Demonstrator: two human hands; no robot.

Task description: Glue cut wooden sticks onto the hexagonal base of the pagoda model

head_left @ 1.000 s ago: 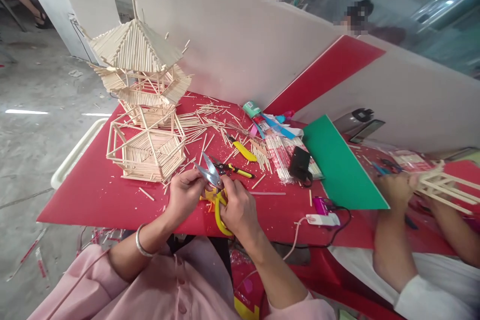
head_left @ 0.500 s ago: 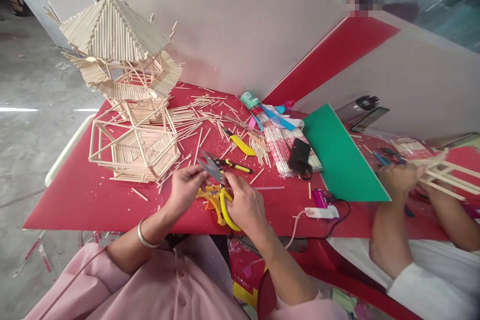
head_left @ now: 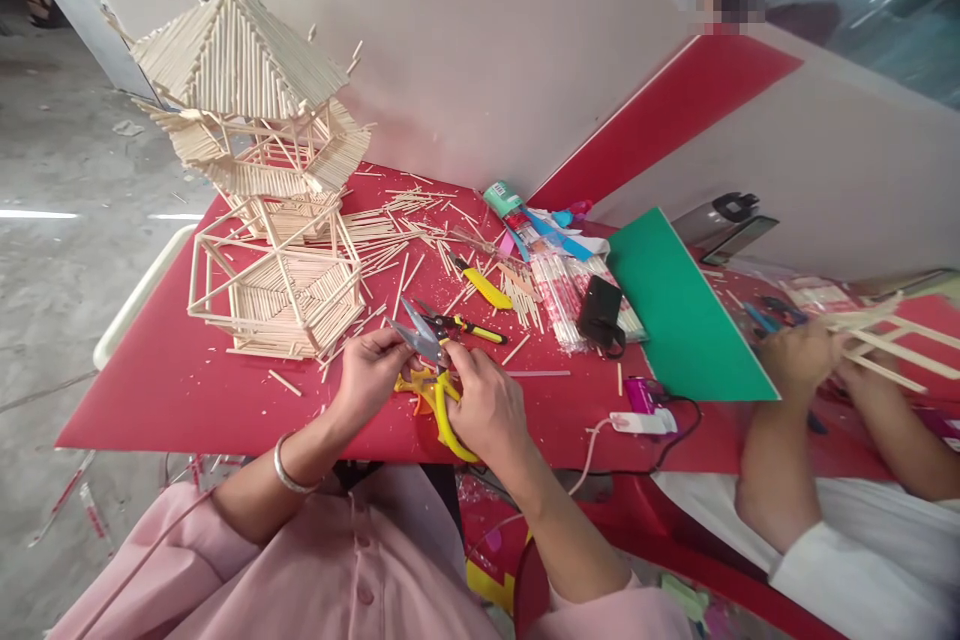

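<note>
My right hand (head_left: 489, 402) is closed around yellow-handled scissors (head_left: 448, 428), whose blades stand apart and point up and to the left. Close by the blades, my left hand (head_left: 367, 378) is pinched with the fingertips together; whatever lies between them is too small to make out. Under the scissors a yellow glue gun (head_left: 411, 382) lies on the red table, partly hidden. Just behind the blades rests a pair of pliers (head_left: 480, 330) with yellow and black grips. To the left stands a pagoda-like model (head_left: 240, 70) built from thin wooden sticks, with an open stick frame (head_left: 274, 295) in front.
Loose sticks (head_left: 382, 230) and a yellow cutter (head_left: 487, 288) lie on the red table (head_left: 150, 400). Packed sticks (head_left: 559, 305), a black box (head_left: 600, 308) and a green board (head_left: 675, 310) are at the right. Beyond, a co-worker's hands (head_left: 802, 360) hold a stick frame.
The scissors' blades have spread wider apart in my right hand. The view has shifted slightly, so the model appears a little farther right. My left hand keeps its pinch.
</note>
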